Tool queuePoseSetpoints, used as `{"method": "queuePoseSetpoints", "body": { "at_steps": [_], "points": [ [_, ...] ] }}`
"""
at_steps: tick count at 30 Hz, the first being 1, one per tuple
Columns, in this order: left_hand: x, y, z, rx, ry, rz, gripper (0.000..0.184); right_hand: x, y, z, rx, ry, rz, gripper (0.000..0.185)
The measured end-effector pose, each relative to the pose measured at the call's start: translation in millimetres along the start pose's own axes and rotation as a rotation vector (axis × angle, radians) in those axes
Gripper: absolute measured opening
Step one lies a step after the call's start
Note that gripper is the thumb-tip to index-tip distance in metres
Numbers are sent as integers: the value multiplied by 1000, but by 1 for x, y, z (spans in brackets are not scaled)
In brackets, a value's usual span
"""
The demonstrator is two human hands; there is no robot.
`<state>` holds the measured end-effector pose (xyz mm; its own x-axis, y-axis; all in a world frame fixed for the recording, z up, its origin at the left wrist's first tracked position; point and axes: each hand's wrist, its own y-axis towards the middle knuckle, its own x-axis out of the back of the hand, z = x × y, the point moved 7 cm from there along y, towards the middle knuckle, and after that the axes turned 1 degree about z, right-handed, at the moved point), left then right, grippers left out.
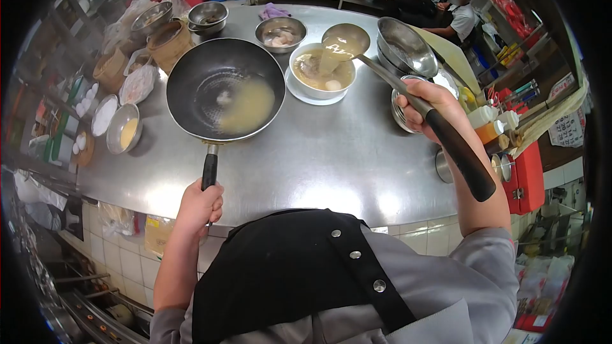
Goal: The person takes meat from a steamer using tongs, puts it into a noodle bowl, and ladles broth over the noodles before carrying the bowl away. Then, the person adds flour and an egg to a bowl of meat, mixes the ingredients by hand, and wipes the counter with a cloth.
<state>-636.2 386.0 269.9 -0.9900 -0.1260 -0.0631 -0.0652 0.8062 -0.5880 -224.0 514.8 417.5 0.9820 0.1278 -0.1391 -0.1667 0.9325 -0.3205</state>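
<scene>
The right hand (428,103) tips a ladle (346,38) over a soup bowl (323,71).

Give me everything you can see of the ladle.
The ladle has a wide, round metal bowl, a metal shaft and a long black grip. The right hand holds it around where shaft meets grip. Its bowl is tipped above the white bowl, and cloudy, yellowish liquid appears to run over its edge.

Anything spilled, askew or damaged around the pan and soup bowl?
Nothing looks spilled or damaged. One oddity: cloudy yellowish liquid lies to one side of the round black pan in the left hand, so it is probably tilted. The long-handled metal ladle in the right hand pours into the round white bowl.
</scene>
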Motion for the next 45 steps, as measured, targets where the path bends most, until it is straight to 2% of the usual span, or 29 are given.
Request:
{"method": "queuePoseSetpoints", "body": {
  "at_steps": [8,11,14,17,22,29,35,45],
  "points": [
    [1,0,1,-9,6,-1,9,8,12,-2,-45,-122,75,22],
    [0,-1,0,-6,7,1,9,6,16,2,4,-62,-9,22],
    [0,-3,-1,0,25,-10,10,11,21,3,0,-54,12,25],
    [0,-4,-2,2,24,-11,10,9,15,11,63,-87,-38,19],
    [-1,-4,-3,10,18,8,10,21,10,12,48,-183,20,17],
    [-2,-4,-3,16,29,26,10,21,-8,9,42,-208,-120,45],
    [-5,-6,-6,-2,8,17,7,16,-6,3,35,-282,-37,46],
    [-4,-10,0,48,-12,30,11,5,-17,17,72,-88,12,43]
  ]
}}
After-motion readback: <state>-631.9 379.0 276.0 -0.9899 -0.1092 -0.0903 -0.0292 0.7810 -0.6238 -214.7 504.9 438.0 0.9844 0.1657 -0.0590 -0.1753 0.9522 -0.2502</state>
